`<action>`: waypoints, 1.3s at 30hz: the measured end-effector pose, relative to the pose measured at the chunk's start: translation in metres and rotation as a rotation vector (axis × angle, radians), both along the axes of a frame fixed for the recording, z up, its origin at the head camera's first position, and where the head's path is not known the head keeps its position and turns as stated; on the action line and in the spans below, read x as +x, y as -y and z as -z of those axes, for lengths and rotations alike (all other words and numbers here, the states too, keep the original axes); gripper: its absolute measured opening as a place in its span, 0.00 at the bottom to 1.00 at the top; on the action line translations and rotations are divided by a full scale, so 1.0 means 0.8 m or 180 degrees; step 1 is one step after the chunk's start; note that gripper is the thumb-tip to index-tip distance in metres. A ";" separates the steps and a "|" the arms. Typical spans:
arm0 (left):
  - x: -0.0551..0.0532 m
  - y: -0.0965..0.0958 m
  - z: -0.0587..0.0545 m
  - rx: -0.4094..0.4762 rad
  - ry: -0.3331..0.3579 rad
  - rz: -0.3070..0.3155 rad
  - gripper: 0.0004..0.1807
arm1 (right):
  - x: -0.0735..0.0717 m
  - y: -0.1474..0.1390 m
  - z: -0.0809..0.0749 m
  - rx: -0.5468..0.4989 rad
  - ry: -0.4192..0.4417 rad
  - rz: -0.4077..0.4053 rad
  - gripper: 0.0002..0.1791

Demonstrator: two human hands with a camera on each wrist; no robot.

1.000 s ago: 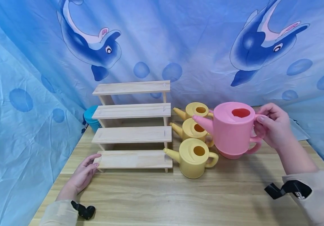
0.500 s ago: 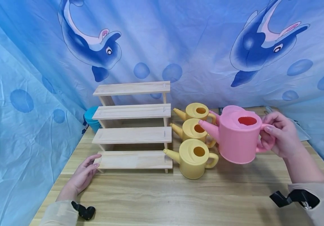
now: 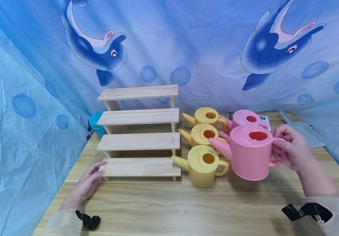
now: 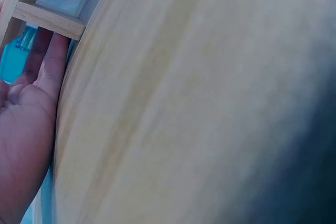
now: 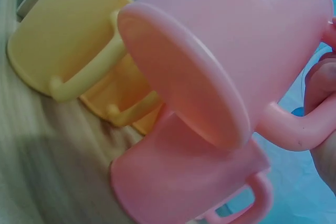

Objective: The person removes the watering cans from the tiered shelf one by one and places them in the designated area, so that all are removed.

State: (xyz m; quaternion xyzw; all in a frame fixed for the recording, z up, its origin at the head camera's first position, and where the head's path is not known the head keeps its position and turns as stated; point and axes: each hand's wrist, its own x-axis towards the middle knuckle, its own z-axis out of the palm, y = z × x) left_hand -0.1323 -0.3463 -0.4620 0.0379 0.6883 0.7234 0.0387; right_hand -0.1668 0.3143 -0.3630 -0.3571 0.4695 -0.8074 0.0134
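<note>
My right hand [image 3: 291,147] grips the handle of a pink watering can [image 3: 250,157], its spout pointing left. In the right wrist view the raised base of this can [image 5: 178,77] shows above another pink watering can [image 5: 184,171]. Behind it in the head view stands a pink can [image 3: 241,115], and one more pink spout [image 3: 224,136] pokes out between them. Three yellow watering cans [image 3: 203,168] line up to the left. My left hand [image 3: 86,183] holds the left end of the lowest board of a four-step wooden shelf [image 3: 141,167], thumb at its front.
A turquoise container [image 3: 96,124] stands behind the shelf at the left. At the back right lie a translucent dustpan-like scoop [image 3: 308,134] and a small white printed item [image 3: 265,122]. A blue dolphin-print curtain [image 3: 187,42] encloses the wooden table [image 3: 169,206].
My right hand has brought the pink watering can down and toward me, slightly to the right, uncovering the pink can behind. My left hand stays at the shelf.
</note>
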 end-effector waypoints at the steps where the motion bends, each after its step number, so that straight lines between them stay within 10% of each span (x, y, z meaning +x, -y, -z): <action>1: 0.000 0.000 0.000 -0.0007 0.0002 -0.0007 0.18 | 0.002 0.000 0.003 0.0086 0.0025 0.0132 0.18; 14: -0.001 0.000 0.002 -0.0023 -0.0005 -0.0012 0.18 | 0.032 0.007 0.031 0.0235 0.0507 0.1076 0.16; 26: 0.000 -0.001 0.001 -0.0114 0.0075 -0.0061 0.18 | 0.031 0.001 0.049 0.0266 0.0045 0.1445 0.19; 39: -0.001 -0.001 0.000 -0.0109 0.0074 -0.0048 0.18 | 0.048 0.007 0.070 -0.0062 0.0148 0.2013 0.17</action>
